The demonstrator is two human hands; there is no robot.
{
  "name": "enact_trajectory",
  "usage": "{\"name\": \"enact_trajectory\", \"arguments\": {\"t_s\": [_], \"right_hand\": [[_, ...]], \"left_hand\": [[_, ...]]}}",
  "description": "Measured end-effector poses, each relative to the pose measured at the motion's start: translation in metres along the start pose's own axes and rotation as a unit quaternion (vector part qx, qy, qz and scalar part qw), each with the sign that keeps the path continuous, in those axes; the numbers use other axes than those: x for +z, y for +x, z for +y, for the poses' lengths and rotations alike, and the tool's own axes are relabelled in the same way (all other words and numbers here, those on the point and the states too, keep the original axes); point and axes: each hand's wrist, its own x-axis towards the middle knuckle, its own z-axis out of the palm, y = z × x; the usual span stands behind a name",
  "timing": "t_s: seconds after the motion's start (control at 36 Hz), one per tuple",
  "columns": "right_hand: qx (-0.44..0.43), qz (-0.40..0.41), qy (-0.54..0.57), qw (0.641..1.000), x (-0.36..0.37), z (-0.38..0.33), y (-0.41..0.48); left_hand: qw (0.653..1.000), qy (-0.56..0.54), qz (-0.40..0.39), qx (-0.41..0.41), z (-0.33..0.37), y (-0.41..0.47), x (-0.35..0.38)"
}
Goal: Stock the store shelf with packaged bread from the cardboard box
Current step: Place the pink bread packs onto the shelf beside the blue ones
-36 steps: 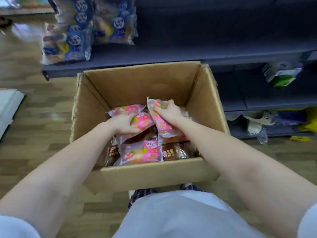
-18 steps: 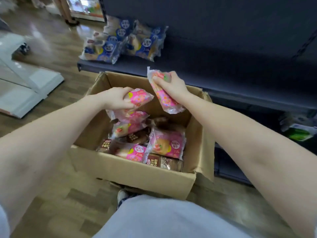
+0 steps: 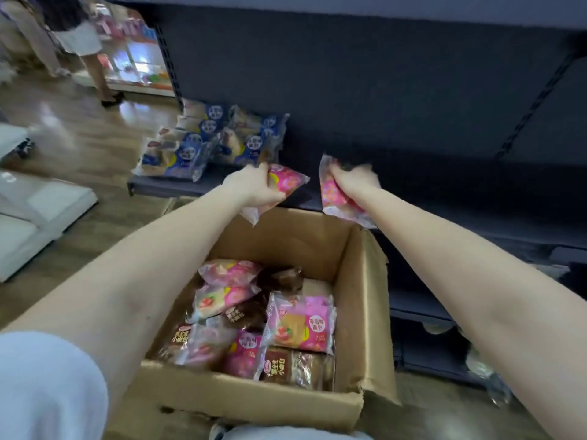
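Note:
My left hand (image 3: 251,187) grips a pink bread packet (image 3: 287,182) just above the front edge of the dark shelf (image 3: 428,198). To its right, my right hand (image 3: 355,181) grips another pink bread packet (image 3: 333,198) at the same height. Both are held beyond the far wall of the open cardboard box (image 3: 365,312), which stands on the floor below my arms. Several pink and brown bread packets (image 3: 298,325) lie inside the box. Blue bread packets (image 3: 209,144) are stacked at the shelf's left end.
A lower shelf (image 3: 419,306) to the right of the box holds a few blurred items. White furniture (image 3: 38,217) stands on the wooden floor at left. A person's legs (image 3: 95,68) show at the far top left beside a lit display.
Both hands have lifted their pink packets out of the box and carried them forward to the shelf edge. The view has tilted up toward the shelf.

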Motion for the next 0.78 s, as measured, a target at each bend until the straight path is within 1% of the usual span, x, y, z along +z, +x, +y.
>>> {"name": "enact_trajectory", "arguments": {"t_s": [0.06,0.11,0.19,0.36,0.47,0.56,0.61,0.69,0.75,0.78], "right_hand": [[0.016,-0.002,-0.012,1.0,0.001,0.009,0.003],[0.022,-0.003,-0.033,0.999,0.005,0.019,0.007],[0.021,0.011,-0.052,0.998,0.011,0.027,0.011],[0.024,0.025,-0.031,0.999,0.02,0.025,0.01],[0.01,0.05,-0.024,0.998,0.024,0.026,0.005],[-0.02,0.063,0.027,0.997,0.025,0.029,0.003],[-0.053,0.051,0.069,0.995,0.022,0.03,0.001],[-0.101,0.019,0.101,0.99,0.014,0.033,0.0],[-0.125,0.023,0.114,0.985,0.009,0.034,0.0],[-0.137,0.029,0.118,0.983,0.006,0.034,0.0]], "left_hand": [[0.999,-0.026,0.007,-0.04,0.011,0.009,0.013],[0.998,-0.023,0.022,-0.059,0.021,0.015,0.025],[0.997,0.013,0.056,-0.054,0.029,0.019,0.037],[0.998,0.021,0.035,-0.057,0.026,0.025,0.046],[0.998,0.024,0.031,-0.049,0.025,0.027,0.045],[0.998,0.028,0.033,-0.041,0.024,0.027,0.043],[0.998,0.02,0.059,-0.023,0.025,0.026,0.039],[0.991,-0.002,0.135,0.017,0.028,0.024,0.032],[0.981,-0.014,0.189,0.044,0.031,0.022,0.024],[0.978,-0.024,0.201,0.054,0.032,0.021,0.019]]}}
